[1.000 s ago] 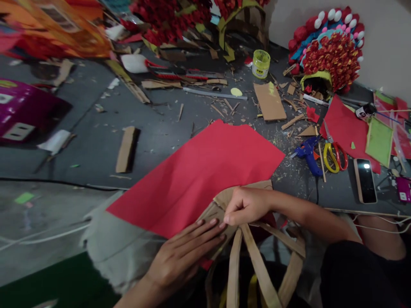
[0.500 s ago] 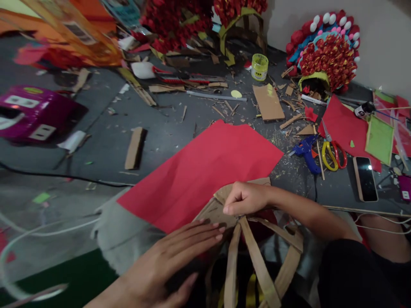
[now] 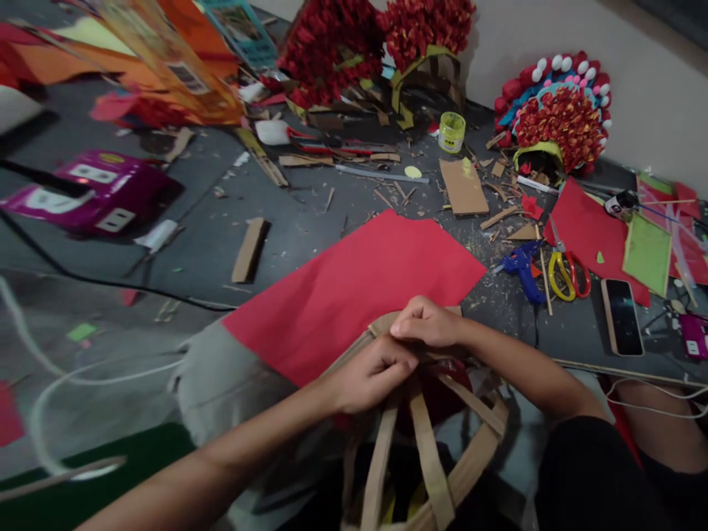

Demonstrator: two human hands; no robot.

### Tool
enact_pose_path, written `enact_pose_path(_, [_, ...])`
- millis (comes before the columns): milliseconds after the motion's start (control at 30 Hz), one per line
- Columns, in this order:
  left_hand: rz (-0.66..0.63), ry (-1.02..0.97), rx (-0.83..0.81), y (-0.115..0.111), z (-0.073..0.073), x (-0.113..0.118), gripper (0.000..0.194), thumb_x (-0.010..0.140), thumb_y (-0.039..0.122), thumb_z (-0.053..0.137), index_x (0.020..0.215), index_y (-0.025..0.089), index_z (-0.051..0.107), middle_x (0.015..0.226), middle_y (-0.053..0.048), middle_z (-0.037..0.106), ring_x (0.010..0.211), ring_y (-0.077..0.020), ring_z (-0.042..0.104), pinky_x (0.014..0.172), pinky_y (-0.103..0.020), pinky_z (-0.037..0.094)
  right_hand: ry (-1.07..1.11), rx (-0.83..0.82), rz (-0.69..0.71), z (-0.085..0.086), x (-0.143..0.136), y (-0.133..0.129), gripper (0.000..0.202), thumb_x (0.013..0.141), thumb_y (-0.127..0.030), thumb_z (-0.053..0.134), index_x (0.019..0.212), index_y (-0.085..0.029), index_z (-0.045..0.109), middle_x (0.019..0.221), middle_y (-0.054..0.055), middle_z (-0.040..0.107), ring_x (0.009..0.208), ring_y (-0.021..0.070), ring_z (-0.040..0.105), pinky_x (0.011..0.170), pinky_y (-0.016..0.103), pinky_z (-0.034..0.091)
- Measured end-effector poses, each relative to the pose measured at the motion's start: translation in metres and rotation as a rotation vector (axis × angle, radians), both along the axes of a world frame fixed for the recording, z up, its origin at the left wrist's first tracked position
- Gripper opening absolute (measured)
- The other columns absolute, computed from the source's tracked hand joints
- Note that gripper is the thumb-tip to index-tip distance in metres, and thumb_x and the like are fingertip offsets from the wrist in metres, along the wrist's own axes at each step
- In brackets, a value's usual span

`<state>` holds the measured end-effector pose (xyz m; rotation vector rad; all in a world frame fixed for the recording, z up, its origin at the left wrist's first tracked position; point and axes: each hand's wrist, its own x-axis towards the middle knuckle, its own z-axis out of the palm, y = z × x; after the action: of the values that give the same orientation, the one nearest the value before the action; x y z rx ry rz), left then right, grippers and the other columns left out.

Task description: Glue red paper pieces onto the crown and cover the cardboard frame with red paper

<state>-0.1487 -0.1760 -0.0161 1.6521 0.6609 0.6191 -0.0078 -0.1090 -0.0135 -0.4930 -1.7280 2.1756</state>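
A dome-like frame of cardboard strips [image 3: 428,442] rests low in front of my body, with a flat cardboard piece [image 3: 381,324] at its far side. My left hand [image 3: 373,372] is closed, fingers curled over the place where the strips meet that piece. Right beside it, my right hand [image 3: 428,322] is also closed, pressed on the cardboard and nearly touching the left. The fingertips of both are mostly hidden. A large red paper sheet [image 3: 365,273] lies beyond the frame, its near edge against the cardboard.
At right lie a blue glue gun [image 3: 523,269], scissors [image 3: 569,274] and a phone [image 3: 622,317]. A yellow paint jar [image 3: 452,133] and a flowered headdress [image 3: 558,118] stand farther back. A purple power strip [image 3: 99,188] and its black cable [image 3: 110,284] are at left.
My left hand went from lying flat with fingers stretched to curled over the cardboard, moving up and right to meet my right hand. The view shifted slightly.
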Motion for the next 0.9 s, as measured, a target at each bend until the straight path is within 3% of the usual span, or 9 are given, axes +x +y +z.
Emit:
enact_pose_path(133, [0.027,0.110,0.218,-0.005,-0.016,0.007,0.028,0.080,0.020,0.033,0.053,0.019,0.029,0.047,0.004,0.032,0.046,-0.0091,0.030,0.047,-0.024,0.025,-0.014,0.070,-0.013,0.005,0.000,-0.007,0.036,0.076,-0.037,0.045,0.046,-0.022,0.033,0.044,-0.009,0.023,0.045,0.0045,0.021,0.045,0.023,0.020])
enact_pose_path(267, [0.149,0.170,0.427,-0.013,-0.028,0.017,0.021,0.074,0.019,0.037,0.053,0.019,0.038,0.050,0.000,0.044,0.051,-0.0123,0.037,0.050,-0.026,0.028,-0.024,0.162,0.028,0.008,-0.001,-0.012,0.036,0.075,-0.036,0.044,0.045,-0.023,0.031,0.043,-0.009,0.022,0.043,0.0040,0.021,0.043,0.023,0.019])
enact_pose_path(367, [0.087,0.124,0.377,-0.013,-0.021,0.015,0.026,0.077,0.017,0.037,0.051,0.019,0.033,0.045,0.002,0.038,0.046,-0.0103,0.031,0.048,-0.026,0.025,0.020,0.172,-0.007,0.004,-0.002,-0.009,0.037,0.076,-0.034,0.043,0.044,-0.023,0.028,0.043,-0.009,0.021,0.043,0.0038,0.020,0.043,0.023,0.018])
enact_pose_path(567, [-0.010,0.170,0.168,-0.001,0.008,0.006,0.028,0.080,0.016,0.036,0.052,0.018,0.030,0.047,0.005,0.032,0.044,-0.0077,0.026,0.047,-0.023,0.024,-0.047,0.109,-0.115,-0.006,-0.002,-0.001,0.037,0.074,-0.035,0.045,0.044,-0.023,0.027,0.042,-0.010,0.019,0.042,0.0038,0.016,0.042,0.024,0.014])
enact_pose_path(767, [0.020,0.218,0.153,0.008,0.011,0.009,0.030,0.081,0.020,0.037,0.052,0.018,0.032,0.048,0.005,0.032,0.046,-0.0078,0.029,0.048,-0.023,0.024,-0.110,0.188,-0.130,-0.002,0.007,0.006,0.034,0.072,-0.030,0.045,0.043,-0.022,0.030,0.043,-0.009,0.022,0.045,0.0041,0.020,0.045,0.024,0.015])
enact_pose_path(900, [0.043,0.200,0.115,0.021,0.015,0.017,0.031,0.082,0.024,0.035,0.052,0.018,0.032,0.048,0.005,0.029,0.046,-0.0077,0.027,0.048,-0.023,0.023,-0.114,0.095,-0.291,-0.002,0.014,0.015,0.036,0.068,-0.030,0.050,0.040,-0.021,0.030,0.040,-0.009,0.022,0.043,0.0037,0.019,0.045,0.024,0.014])
